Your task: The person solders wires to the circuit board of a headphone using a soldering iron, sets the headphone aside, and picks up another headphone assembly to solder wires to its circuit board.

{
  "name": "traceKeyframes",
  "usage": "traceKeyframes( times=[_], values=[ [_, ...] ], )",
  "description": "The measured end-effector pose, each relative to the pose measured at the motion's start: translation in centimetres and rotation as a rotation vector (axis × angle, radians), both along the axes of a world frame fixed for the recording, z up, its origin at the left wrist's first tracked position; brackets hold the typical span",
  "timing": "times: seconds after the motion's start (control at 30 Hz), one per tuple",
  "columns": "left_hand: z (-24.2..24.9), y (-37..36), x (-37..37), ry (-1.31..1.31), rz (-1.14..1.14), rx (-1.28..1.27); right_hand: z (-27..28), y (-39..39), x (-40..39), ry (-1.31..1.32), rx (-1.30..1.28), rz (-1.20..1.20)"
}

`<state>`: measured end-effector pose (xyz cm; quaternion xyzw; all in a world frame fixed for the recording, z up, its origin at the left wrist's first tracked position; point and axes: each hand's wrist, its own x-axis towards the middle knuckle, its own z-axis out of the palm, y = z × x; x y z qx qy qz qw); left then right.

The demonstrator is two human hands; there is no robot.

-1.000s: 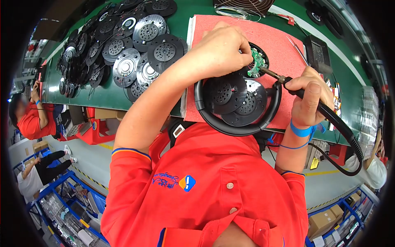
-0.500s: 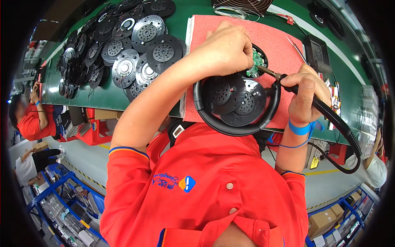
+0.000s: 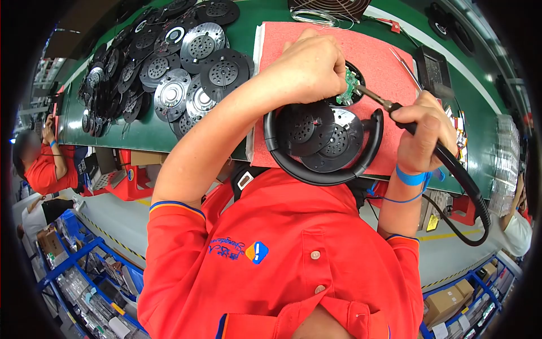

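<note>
My left hand (image 3: 317,63) is closed over the upper left side of a green circuit board (image 3: 349,86), which sits in a round black housing. Whatever its fingertips pinch is hidden behind the hand. Wrapped round the handle of a soldering iron (image 3: 418,127) is my right hand (image 3: 426,135). The iron's metal tip points left, at the right side of the board; whether it touches cannot be made out. Just below lies a black curved headband (image 3: 299,169), with two round black perforated discs (image 3: 337,141) inside its curve.
A pink mat (image 3: 389,73) lies under the work on the green table (image 3: 127,135). Many round discs (image 3: 223,73) are piled at the left. Tweezers (image 3: 403,65) and a black tray (image 3: 433,70) are at the right. A co-worker (image 3: 48,164) is at the far left.
My right hand and the soldering iron have shifted slightly to the right. The iron's cable has moved a little. My left hand has stayed almost still.
</note>
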<state>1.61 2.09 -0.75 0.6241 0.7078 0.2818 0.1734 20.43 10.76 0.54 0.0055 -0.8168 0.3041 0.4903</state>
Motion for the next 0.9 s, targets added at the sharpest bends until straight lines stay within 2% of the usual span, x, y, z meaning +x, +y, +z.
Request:
traceKeyframes(
  times=[0.03,0.1,0.13,0.17,0.2,0.23,0.3,0.37,0.43,0.5,0.57,0.63,0.67,0.7,0.73,0.77,0.8,0.83,0.9],
  values=[
    [-0.1,0.0,0.0,-0.001,-0.001,0.018,-0.3,0.2,0.4,0.002,0.002,-0.001],
    [-0.4,0.0,-0.1,0.003,0.000,0.043,-1.2,0.4,0.9,0.132,0.086,-0.190],
    [-0.6,-0.1,-0.1,-0.040,0.005,0.038,-1.2,-1.0,2.0,0.061,-0.168,-0.213],
    [-0.5,-0.1,-0.1,-0.081,0.013,0.034,-1.5,-1.4,3.0,0.015,-0.281,-0.126],
    [0.6,-0.3,0.1,-0.051,0.001,-0.071,-2.1,-1.9,4.6,-0.099,-0.263,-0.100],
    [1.1,-1.1,0.2,-0.045,0.011,-0.067,-2.5,-2.5,6.0,-0.213,-0.244,-0.074],
    [2.3,-3.1,-0.2,0.208,0.010,0.177,-1.8,-3.3,6.8,-0.481,0.005,0.028],
    [4.7,-5.5,-2.3,0.367,0.027,0.266,-3.0,-4.5,7.0,-0.388,0.023,0.098],
    [8.1,-6.7,-5.7,0.308,0.102,-0.014,-2.7,-5.3,7.2,-0.417,-0.055,0.109],
    [10.2,-5.9,-10.3,0.347,0.278,-0.269,-2.6,-5.6,7.1,-0.518,0.073,0.085],
    [9.1,-4.1,-17.8,0.521,0.333,-0.269,-3.9,-5.5,7.1,-0.574,0.002,0.142],
    [6.9,-2.2,-23.8,0.791,0.431,-0.236,-3.0,-5.8,6.9,-0.808,-0.345,0.193],
    [5.9,-1.1,-25.8,0.792,0.434,-0.325,-4.1,-5.6,7.2,-0.717,-0.242,0.264],
    [4.9,0.5,-28.2,0.797,0.433,-0.407,-2.6,-5.7,6.6,-0.934,-0.576,0.218],
    [2.6,1.7,-31.7,0.777,0.367,-0.409,-2.1,-5.2,6.9,-0.779,-0.220,0.239],
    [1.7,1.9,-32.3,0.745,0.300,-0.253,-1.8,-4.8,7.3,-0.637,0.137,0.242],
    [-2.5,4.6,-39.0,0.937,0.178,-0.268,-1.1,-4.3,7.9,-0.589,0.275,0.230],
    [-3.9,5.4,-40.2,1.796,-0.236,-0.124,0.2,-4.1,8.6,-0.585,0.277,0.162],
    [-5.9,7.2,-42.4,0.486,0.037,-0.123,2.9,-3.6,9.8,-0.589,0.160,0.107]
  ],
)
